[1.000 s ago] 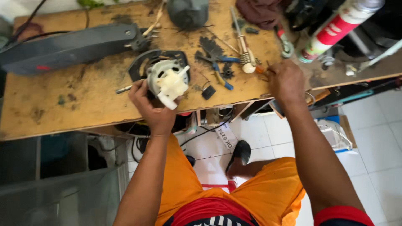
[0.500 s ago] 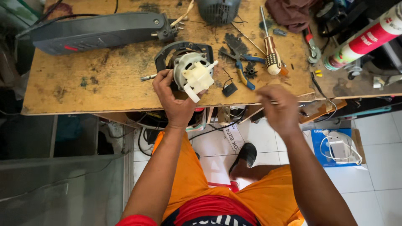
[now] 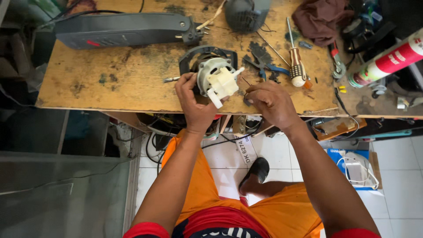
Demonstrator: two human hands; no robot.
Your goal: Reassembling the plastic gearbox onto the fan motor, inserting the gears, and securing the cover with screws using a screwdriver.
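Note:
A small electric motor (image 3: 214, 80) with a white plastic end and a black ring-shaped frame lies on the worn wooden workbench (image 3: 119, 88). My left hand (image 3: 194, 103) grips the motor from its near left side. My right hand (image 3: 271, 103) rests on the bench just right of the motor, fingers curled over a small black part with thin wires; I cannot tell exactly what it pinches. A thin metal pin (image 3: 171, 79) lies left of the motor.
A long dark grey housing (image 3: 119, 30) lies at the back left. A screwdriver (image 3: 296, 66), blue-handled pliers (image 3: 269, 66), a brown cloth (image 3: 319, 20) and a red-and-white tube (image 3: 387, 59) sit to the right. Below are white floor tiles and a black shoe (image 3: 253, 174).
My right hand has moved left from the tools at the bench's right toward the motor. My left hand has stayed on the motor. The camera view has shifted.

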